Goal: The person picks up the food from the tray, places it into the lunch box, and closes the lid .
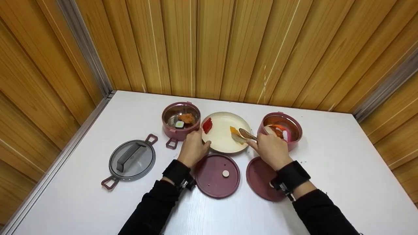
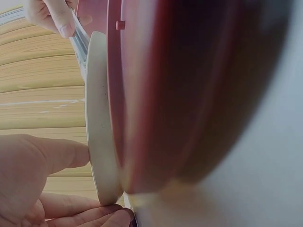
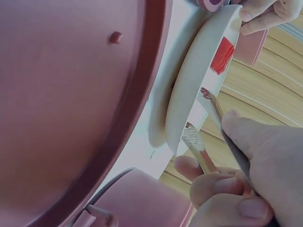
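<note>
A cream plate [image 1: 222,142] lies at the middle of the table. My left hand [image 1: 193,147] grips its left rim, the thumb on the edge and the other fingers under it in the left wrist view. With my right hand [image 1: 271,148] I hold metal food tongs [image 3: 213,109] with perforated tips. Their arms stand apart over the plate's right side, and nothing shows between them in the right wrist view. A yellow piece [image 1: 233,129] is by the tips in the head view. Red toy food [image 1: 207,125] sits on the plate's left side.
A pink pot [image 1: 179,133] with toy food stands left of the plate; another pink pot [image 1: 295,143] with toy food stands right. Two dark red lids [image 1: 212,182] lie in front. A grey lid [image 1: 143,163] with a handle is at the left. Wooden panels [image 1: 212,49] rise behind.
</note>
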`<state>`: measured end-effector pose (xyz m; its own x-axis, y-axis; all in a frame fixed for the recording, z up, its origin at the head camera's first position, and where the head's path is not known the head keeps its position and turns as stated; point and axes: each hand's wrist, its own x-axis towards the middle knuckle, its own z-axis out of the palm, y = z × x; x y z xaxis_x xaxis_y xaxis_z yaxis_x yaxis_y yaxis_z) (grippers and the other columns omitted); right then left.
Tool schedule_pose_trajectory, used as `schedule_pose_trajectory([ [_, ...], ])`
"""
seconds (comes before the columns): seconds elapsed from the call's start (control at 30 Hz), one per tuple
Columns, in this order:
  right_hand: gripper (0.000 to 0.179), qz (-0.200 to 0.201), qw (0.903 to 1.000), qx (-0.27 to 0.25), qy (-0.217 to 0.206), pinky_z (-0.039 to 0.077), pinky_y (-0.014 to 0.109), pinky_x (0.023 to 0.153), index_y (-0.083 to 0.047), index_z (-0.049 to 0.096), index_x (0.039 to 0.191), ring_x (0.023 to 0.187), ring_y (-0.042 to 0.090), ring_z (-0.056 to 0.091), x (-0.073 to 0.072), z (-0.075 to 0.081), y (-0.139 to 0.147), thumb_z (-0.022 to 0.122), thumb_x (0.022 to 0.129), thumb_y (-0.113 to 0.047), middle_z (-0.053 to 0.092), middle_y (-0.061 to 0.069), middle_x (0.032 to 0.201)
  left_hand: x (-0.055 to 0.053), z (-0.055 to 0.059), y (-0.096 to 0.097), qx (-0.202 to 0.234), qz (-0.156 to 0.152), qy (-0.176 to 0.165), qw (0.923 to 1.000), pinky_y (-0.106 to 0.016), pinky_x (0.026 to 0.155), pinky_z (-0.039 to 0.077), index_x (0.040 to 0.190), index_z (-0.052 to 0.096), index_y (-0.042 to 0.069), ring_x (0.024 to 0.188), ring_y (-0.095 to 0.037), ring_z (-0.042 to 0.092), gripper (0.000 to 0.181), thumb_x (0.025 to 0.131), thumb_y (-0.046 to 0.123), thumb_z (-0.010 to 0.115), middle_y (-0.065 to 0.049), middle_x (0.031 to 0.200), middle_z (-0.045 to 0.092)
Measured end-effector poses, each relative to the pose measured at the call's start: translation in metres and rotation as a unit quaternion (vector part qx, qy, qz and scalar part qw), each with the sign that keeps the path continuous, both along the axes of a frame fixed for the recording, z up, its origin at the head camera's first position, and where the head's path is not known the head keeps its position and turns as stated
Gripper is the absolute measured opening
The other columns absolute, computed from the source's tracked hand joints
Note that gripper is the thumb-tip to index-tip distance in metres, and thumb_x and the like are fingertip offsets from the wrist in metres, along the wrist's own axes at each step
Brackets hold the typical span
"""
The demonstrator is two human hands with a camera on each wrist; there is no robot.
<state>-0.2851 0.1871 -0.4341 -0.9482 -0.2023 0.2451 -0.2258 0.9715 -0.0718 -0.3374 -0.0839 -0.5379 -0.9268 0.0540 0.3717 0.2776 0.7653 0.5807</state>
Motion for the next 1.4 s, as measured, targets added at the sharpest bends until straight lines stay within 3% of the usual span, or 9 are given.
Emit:
schedule_pose_trajectory([
  [0.23,0.048,0.009,0.9995,0.0,0.029,0.059,0.062,0.057,0.0,0.071,0.081,0.074,0.047,0.071,-0.003,-0.005,0.0,0.078,0.102,-0.043,0.072,0.025,0.079,-0.001,0.0,0.001,-0.001,0.002,-0.005,1.0,-0.061,0.099,0.063,0.138,0.069,-0.011,0.111,-0.05,0.076,0.059,0.092,0.022,0.087,-0.032,0.112,0.077],
  [0.67,0.047,0.006,0.9999,-0.009,0.014,0.06,0.063,0.06,0.001,0.071,0.085,0.077,0.049,0.072,-0.006,-0.006,0.0,0.076,0.104,-0.043,0.072,0.026,0.078,0.0,0.004,0.0,0.014,-0.004,-0.02,0.9997,-0.06,0.099,0.062,0.141,0.067,-0.011,0.113,-0.049,0.076,0.06,0.093,0.022,0.086,-0.031,0.115,0.077],
  [1.03,0.047,0.008,0.9996,-0.023,0.013,0.06,0.064,0.06,0.001,0.072,0.087,0.079,0.053,0.074,-0.006,-0.001,-0.001,0.075,0.105,-0.043,0.07,0.027,0.089,0.001,0.001,-0.001,0.003,-0.001,-0.003,1.0,-0.06,0.097,0.063,0.136,0.07,-0.009,0.11,-0.048,0.077,0.056,0.093,0.023,0.086,-0.03,0.111,0.077],
  [1.4,0.047,0.025,0.9991,-0.021,0.027,0.057,0.064,0.063,0.004,0.072,0.09,0.076,0.055,0.072,-0.007,0.006,-0.004,0.073,0.106,-0.04,0.068,0.028,0.084,-0.001,0.0,-0.003,0.003,-0.004,-0.001,1.0,-0.059,0.095,0.064,0.129,0.073,-0.006,0.109,-0.047,0.077,0.049,0.094,0.026,0.085,-0.027,0.111,0.077],
])
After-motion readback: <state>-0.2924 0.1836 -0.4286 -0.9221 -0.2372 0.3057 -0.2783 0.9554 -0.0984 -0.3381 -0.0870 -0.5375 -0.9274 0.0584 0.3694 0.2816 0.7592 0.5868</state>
